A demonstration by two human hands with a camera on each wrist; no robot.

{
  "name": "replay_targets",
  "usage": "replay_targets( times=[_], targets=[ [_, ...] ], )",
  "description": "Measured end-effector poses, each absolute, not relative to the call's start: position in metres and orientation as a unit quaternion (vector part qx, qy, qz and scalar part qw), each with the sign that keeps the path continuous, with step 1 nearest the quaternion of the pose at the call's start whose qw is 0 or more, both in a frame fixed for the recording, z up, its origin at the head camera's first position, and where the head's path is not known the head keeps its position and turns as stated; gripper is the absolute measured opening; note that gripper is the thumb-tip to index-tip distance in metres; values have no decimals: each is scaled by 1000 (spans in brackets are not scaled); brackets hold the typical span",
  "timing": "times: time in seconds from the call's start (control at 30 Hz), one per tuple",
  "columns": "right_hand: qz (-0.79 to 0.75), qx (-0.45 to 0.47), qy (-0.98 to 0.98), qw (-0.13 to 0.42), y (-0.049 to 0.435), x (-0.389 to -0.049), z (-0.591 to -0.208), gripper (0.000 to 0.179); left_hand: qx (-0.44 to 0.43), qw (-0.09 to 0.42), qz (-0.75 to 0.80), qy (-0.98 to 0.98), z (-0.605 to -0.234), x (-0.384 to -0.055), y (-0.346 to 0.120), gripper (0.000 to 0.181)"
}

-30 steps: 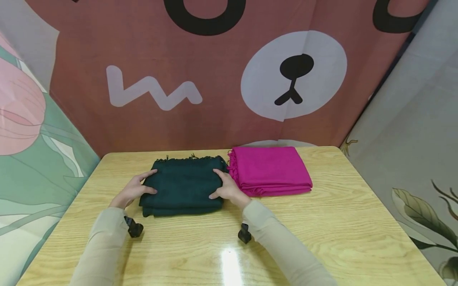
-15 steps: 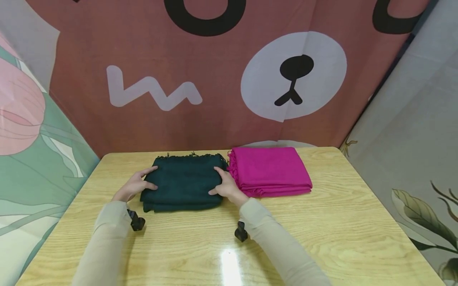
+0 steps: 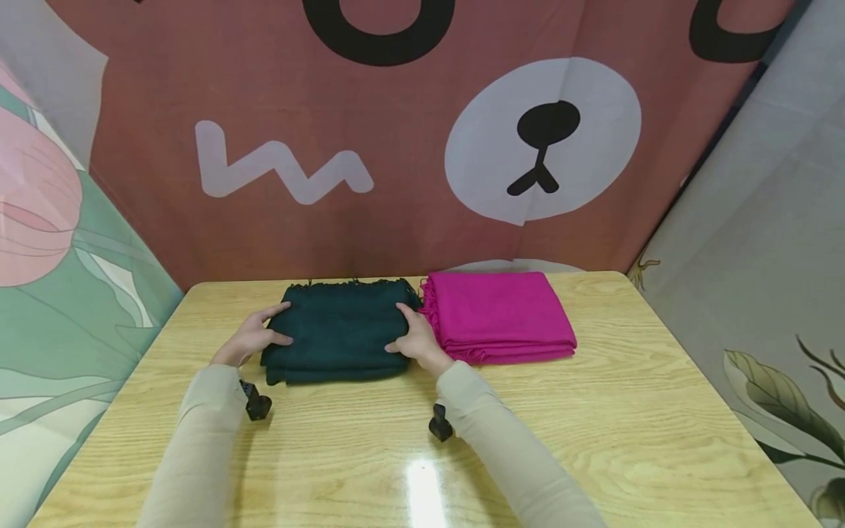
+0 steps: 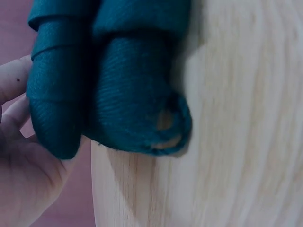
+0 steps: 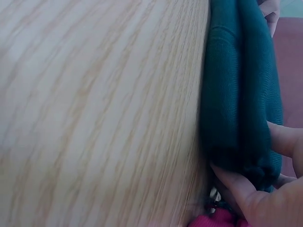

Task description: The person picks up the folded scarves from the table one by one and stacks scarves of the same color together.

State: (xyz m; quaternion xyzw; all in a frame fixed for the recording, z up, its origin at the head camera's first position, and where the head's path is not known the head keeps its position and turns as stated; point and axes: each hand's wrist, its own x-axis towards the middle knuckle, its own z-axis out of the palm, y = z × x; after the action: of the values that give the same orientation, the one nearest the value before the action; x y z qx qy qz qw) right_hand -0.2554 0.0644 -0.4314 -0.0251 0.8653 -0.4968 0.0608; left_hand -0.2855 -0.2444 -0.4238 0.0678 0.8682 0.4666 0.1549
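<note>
A dark green folded scarf point(image 3: 343, 330) with a fringed far edge lies at the back left of the table. My left hand point(image 3: 251, 339) grips its left side, with thumb and forefinger spread on the top. At the right side my right hand point(image 3: 419, 341) holds it the same way; the other fingers are mostly hidden. In the left wrist view, thick folded layers of the scarf point(image 4: 128, 85) show beside the left hand point(image 4: 28, 175). One digit of the right hand point(image 5: 265, 194) reaches low at the scarf's end in the right wrist view, another lies over its top.
A magenta folded scarf point(image 3: 498, 315), fringed on its left, sits close to the right of the green one. Both rest on a wooden table point(image 3: 343, 455). A reddish-brown printed cloth point(image 3: 284, 235) hangs behind the table's back edge.
Both hands have slid the green scarf a little away from me, towards the table's back edge. The magenta scarf has stayed where it was.
</note>
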Motion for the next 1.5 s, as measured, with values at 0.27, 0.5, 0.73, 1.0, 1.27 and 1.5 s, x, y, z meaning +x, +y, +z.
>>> replay_targets(
  times=[0.27,0.5,0.73,1.0,1.27,1.5],
  targets=[
    [-487,-13,872,52,60,-259,-429,83,52,143,456,877,-426,-290,-243,83],
    [-488,-3,872,45,59,-262,-428,82,46,136,458,877,-426,-293,-240,81],
    [-478,3,878,38,57,-267,-430,81,43,126,459,878,-423,-294,-235,78],
    [-451,10,892,20,56,-273,-430,78,27,109,464,879,-426,-297,-230,77],
    [-431,14,902,8,56,-276,-431,78,18,91,458,884,-430,-301,-228,75],
    [-400,9,916,-7,54,-279,-432,77,34,50,400,915,-432,-306,-227,72]
  ],
)
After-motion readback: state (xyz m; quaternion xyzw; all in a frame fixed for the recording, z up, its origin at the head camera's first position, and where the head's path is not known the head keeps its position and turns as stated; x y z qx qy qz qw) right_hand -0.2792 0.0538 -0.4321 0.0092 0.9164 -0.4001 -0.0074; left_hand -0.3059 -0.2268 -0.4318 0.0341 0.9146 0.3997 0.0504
